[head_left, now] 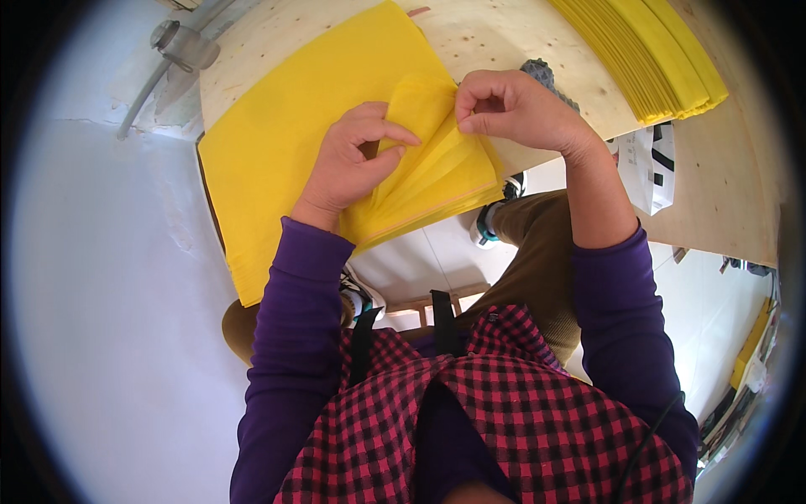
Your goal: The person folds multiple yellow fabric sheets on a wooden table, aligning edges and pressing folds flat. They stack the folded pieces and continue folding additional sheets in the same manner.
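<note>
A stack of yellow cloth sheets (311, 92) lies on the pale wooden table in front of me, its near corner overhanging the edge. Part of the top sheet (420, 105) is lifted and creased into long folds between my hands. My right hand (520, 109) is closed in a pinch, thumb and forefinger on the raised edge of that sheet. Resting on the stack, my left hand (357, 160) has curled fingers, its thumb and forefinger nearly meeting at a fold. Some of its other fingertips are hidden.
Another thick pile of folded yellow cloth (638, 59) sits at the far right of the wooden table (504, 42). Behind my right wrist is a dark grey lumpy object (541, 74). A white printed bag (651, 172) hangs below the table edge. White wall stands close at left.
</note>
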Demonstrator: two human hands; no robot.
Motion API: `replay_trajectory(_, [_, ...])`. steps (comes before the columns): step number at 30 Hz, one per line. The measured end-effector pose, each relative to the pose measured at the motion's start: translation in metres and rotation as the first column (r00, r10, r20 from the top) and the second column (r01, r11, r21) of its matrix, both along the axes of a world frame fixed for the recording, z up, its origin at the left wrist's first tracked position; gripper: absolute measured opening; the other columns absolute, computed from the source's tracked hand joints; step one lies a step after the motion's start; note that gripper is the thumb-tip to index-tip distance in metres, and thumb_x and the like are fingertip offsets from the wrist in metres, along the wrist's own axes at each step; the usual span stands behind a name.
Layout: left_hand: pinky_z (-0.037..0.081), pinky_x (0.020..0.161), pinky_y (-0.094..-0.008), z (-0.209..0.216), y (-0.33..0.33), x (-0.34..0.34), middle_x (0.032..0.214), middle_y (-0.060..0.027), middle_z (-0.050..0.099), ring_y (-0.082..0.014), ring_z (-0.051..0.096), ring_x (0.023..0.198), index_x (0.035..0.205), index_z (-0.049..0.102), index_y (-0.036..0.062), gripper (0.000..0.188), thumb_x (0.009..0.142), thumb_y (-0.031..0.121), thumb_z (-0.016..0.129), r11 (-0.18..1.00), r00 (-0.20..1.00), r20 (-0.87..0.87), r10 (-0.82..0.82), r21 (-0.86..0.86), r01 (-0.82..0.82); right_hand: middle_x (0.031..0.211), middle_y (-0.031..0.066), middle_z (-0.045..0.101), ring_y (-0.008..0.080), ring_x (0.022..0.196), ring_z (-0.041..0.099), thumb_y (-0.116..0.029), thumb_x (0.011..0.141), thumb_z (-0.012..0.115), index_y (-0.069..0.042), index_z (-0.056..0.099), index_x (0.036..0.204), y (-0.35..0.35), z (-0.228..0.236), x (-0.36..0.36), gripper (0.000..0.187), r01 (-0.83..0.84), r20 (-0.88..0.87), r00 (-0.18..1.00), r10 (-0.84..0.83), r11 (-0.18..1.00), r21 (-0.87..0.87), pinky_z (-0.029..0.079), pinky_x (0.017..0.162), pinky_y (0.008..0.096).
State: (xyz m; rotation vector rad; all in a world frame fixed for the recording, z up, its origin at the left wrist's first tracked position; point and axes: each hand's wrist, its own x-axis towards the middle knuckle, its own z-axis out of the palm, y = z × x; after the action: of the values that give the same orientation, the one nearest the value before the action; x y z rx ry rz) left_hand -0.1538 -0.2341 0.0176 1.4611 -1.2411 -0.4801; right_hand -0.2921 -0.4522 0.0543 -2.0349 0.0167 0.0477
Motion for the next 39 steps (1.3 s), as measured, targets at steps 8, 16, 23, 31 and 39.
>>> replay_trajectory(8, [0.037, 0.065, -0.0264, 0.003, 0.001, -0.001, 0.077, -0.0037, 0.052, -0.0174, 0.05, 0.077, 0.084, 0.07, 0.006, 0.02, 0.071, -0.006, 0.059, 0.999, 1.0, -0.027, 0.006, 0.04, -0.005, 0.083, -0.0041, 0.061, 0.004, 0.074, 0.054, -0.005, 0.089, 0.063, -0.004, 0.062, 0.095, 0.002, 0.0, -0.001, 0.006, 0.021, -0.101, 0.995, -0.003, 0.983, 0.184, 0.047, 0.065, 0.0216])
replay_trajectory(16, [0.039, 0.068, -0.0256, 0.004, 0.001, -0.003, 0.081, -0.0047, 0.055, -0.0177, 0.052, 0.082, 0.085, 0.071, 0.0055, 0.021, 0.072, -0.006, 0.058, 1.0, 0.999, -0.049, 0.003, 0.031, -0.002, 0.092, 0.0, 0.064, 0.0058, 0.076, 0.059, -0.007, 0.092, 0.06, -0.002, 0.063, 0.106, 0.003, -0.003, -0.002, 0.015, -0.011, -0.11, 0.993, 0.052, 0.94, 0.341, 0.052, 0.068, 0.0224])
replay_trajectory(23, [0.035, 0.065, -0.0251, 0.006, 0.003, 0.0, 0.079, -0.0034, 0.051, -0.0154, 0.048, 0.078, 0.087, 0.071, 0.0047, 0.013, 0.075, 0.002, 0.065, 0.999, 0.999, -0.042, -0.017, 0.031, 0.018, 0.095, 0.0032, 0.065, 0.0118, 0.08, 0.065, -0.017, 0.094, 0.062, 0.0, 0.063, 0.107, 0.004, 0.001, -0.003, 0.021, -0.034, -0.042, 0.997, 0.061, 0.885, 0.464, 0.054, 0.074, 0.025])
replay_trajectory(31, [0.04, 0.076, -0.0256, 0.003, 0.009, 0.003, 0.091, -0.003, 0.053, -0.0134, 0.051, 0.086, 0.104, 0.063, 0.0019, 0.036, 0.076, 0.019, 0.079, 0.999, 0.98, -0.193, -0.048, 0.011, 0.051, 0.107, 0.0064, 0.06, 0.0169, 0.093, 0.065, -0.021, 0.097, 0.056, -0.001, 0.055, 0.124, 0.018, -0.001, 0.008, 0.034, -0.024, 0.094, 0.995, -0.039, 0.812, 0.584, 0.054, 0.087, 0.0299])
replay_trajectory(39, [0.043, 0.093, -0.0283, 0.007, 0.006, -0.006, 0.108, -0.0081, 0.06, -0.0149, 0.055, 0.104, 0.125, 0.045, 0.0026, 0.058, 0.075, 0.009, 0.076, 0.999, 0.939, -0.343, 0.021, 0.037, -0.009, 0.111, 0.011, 0.062, 0.0214, 0.105, 0.064, -0.021, 0.096, 0.058, 0.001, 0.052, 0.126, 0.025, -0.004, 0.014, 0.037, -0.018, 0.136, 0.986, -0.092, 0.762, 0.647, 0.051, 0.094, 0.0312])
